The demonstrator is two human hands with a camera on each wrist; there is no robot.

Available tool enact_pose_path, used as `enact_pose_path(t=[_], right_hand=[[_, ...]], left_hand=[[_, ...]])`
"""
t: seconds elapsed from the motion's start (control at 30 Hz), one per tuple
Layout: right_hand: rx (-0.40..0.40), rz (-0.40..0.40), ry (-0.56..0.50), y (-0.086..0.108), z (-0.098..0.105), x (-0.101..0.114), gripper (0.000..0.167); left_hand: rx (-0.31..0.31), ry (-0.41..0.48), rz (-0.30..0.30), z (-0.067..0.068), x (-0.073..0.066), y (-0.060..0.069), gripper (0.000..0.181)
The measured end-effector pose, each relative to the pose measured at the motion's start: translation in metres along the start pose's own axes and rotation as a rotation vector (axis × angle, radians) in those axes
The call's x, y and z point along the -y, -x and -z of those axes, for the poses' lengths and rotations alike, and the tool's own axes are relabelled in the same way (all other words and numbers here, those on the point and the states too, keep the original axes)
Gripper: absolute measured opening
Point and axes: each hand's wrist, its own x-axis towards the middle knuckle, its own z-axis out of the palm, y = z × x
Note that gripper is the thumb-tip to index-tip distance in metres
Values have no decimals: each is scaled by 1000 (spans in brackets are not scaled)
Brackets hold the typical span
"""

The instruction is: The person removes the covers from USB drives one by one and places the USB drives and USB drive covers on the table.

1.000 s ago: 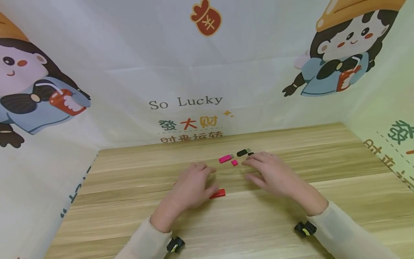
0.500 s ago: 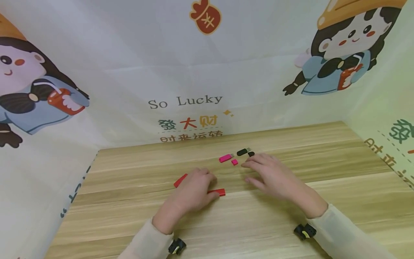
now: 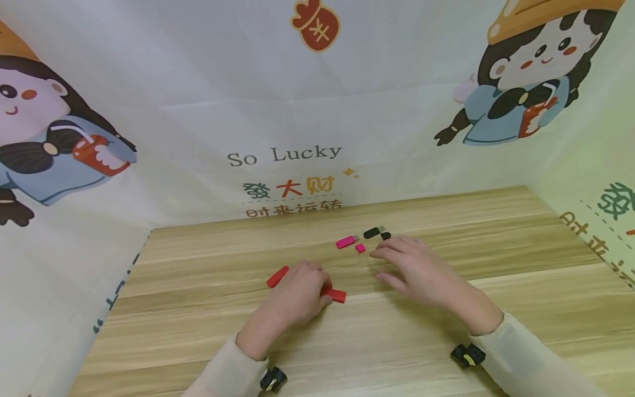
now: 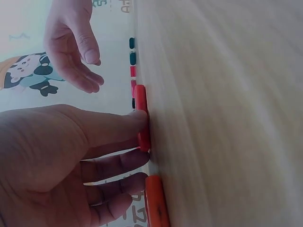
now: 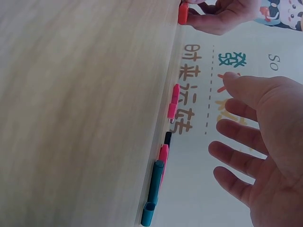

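Observation:
My left hand (image 3: 297, 295) pinches a red oblong piece (image 3: 337, 296) between thumb and fingers. The left wrist view shows this red piece (image 4: 142, 118) under the thumb, close to the wooden tabletop. Beside the left hand lies a second red piece (image 3: 278, 277), partly covered by it. My right hand (image 3: 421, 270) hovers over the table, fingers loosely bent and apart, holding nothing. Just beyond its fingertips are a pink cap (image 3: 360, 248) and a black cap (image 3: 386, 236). Behind them lie an uncapped pink USB flash drive (image 3: 347, 241) and an uncapped black USB flash drive (image 3: 373, 232).
The wooden tabletop (image 3: 198, 331) runs back to a white printed cloth (image 3: 208, 110), which also encloses both sides. Both wrists wear a small black camera, such as the left wrist's camera (image 3: 273, 380).
My left hand has come down slightly and closed on the red piece, whose near end has turned a little. The other red piece has become more visible. My right hand stays nearly still.

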Motion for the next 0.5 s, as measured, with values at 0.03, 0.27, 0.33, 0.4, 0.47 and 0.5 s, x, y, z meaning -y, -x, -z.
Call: enact_pose_path(t=[0.03, 0.27, 0.33, 0.4, 0.47, 0.5], right_hand=[[-1, 2, -1, 0, 0, 0, 40], [-7, 8, 6, 0, -1, 0, 38], [-8, 11, 6, -1, -1, 1, 38], [-7, 14, 8, -1, -1, 1, 38], [-5, 15, 7, -1, -1, 2, 38], [-4, 13, 7, -1, -1, 2, 38]], left_hand=[[-6, -5, -6, 0, 0, 0, 12], [-29, 36, -13, 0, 0, -1, 15], [-27, 55, -9, 0, 1, -1, 16], [-23, 66, -7, 0, 1, -1, 17], [-20, 72, -8, 0, 1, -1, 17], [-18, 72, -8, 0, 2, -1, 17]])
